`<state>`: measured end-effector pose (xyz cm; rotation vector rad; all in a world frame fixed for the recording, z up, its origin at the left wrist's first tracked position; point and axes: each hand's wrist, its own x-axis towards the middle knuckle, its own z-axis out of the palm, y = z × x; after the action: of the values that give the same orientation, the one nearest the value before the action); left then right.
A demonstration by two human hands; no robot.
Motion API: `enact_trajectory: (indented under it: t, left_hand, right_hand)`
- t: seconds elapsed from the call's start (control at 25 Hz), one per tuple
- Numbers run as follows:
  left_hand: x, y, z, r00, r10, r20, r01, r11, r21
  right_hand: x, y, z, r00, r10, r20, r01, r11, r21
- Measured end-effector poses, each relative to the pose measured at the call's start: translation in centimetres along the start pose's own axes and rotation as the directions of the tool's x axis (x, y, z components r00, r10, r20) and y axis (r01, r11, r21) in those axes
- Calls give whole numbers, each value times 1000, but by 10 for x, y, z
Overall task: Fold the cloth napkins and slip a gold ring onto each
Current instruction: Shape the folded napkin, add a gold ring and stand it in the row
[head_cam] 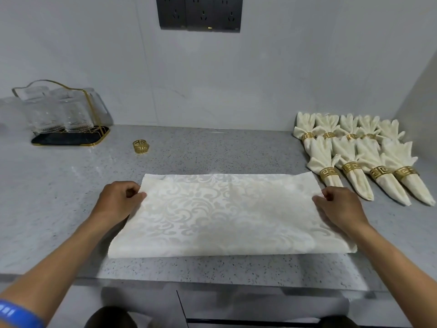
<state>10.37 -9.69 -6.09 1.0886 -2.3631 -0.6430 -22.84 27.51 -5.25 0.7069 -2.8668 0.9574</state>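
Note:
A cream damask napkin (227, 214) lies folded into a wide rectangle on the grey speckled counter (71, 197), its fold along the near side. My left hand (118, 197) pinches the napkin's far left corner. My right hand (338, 204) pinches the far right corner. One loose gold ring (141, 146) stands on the counter behind and left of the napkin, apart from both hands.
Several finished napkins in gold rings (359, 159) lie in two rows at the right, close to my right hand. A rack of clear glasses on a dark tray (68, 114) stands at the back left. Black wall sockets (201, 13) are above. The counter's front edge runs just below the napkin.

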Motion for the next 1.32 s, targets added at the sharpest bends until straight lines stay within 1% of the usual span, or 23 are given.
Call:
enact_trajectory:
  t: [0.08, 0.28, 0.44, 0.6, 0.8, 0.96, 1.12, 1.16, 1.2, 1.24, 1.28, 1.32]
  left_hand:
    - [2, -1, 3, 1000, 4, -13, -4, 1000, -12]
    - [2, 0, 6, 999, -34, -22, 30, 988, -153]
    - [9, -1, 3, 1000, -8, -23, 6, 997, -82]
    - [13, -3, 6, 997, -62, -54, 57, 994, -93]
    - [19, -1, 12, 991, -80, -105, 75, 996, -47]
    - [21, 0, 17, 987, -91, -131, 88, 996, -26]
    - [17, 8, 14, 985, -132, -112, 133, 991, 6]
    - [13, 16, 9, 986, -110, -122, 119, 991, 65]
    - [5, 27, 5, 990, -47, -129, 66, 987, 146]
    - [-6, 41, 1, 991, 51, -127, -24, 978, 208]
    - [-21, 57, 0, 984, 149, -96, -126, 968, 218]
    - [-41, 73, 0, 973, 229, -25, -219, 954, 206]
  right_hand:
    - [4, 1, 3, 1000, 20, 2, -20, 999, -30]
    - [11, 2, 6, 999, 43, 14, -41, 994, -105]
    - [13, 2, 5, 998, 55, 14, -52, 989, -138]
    - [18, 1, 6, 998, 62, 12, -60, 985, -165]
    - [22, -5, 10, 999, 40, -1, -39, 967, -252]
    - [23, -7, 14, 998, 53, -18, -56, 945, -323]
    - [24, -10, 16, 997, 74, -23, -78, 935, -345]
    - [23, -10, 17, 997, 77, -21, -79, 935, -346]
    - [23, -10, 17, 997, 78, -20, -80, 936, -344]
    - [22, -12, 17, 997, 81, -20, -83, 938, -337]
    - [21, -13, 16, 996, 87, -16, -88, 942, -324]
    - [20, -15, 14, 995, 94, -17, -94, 947, -308]
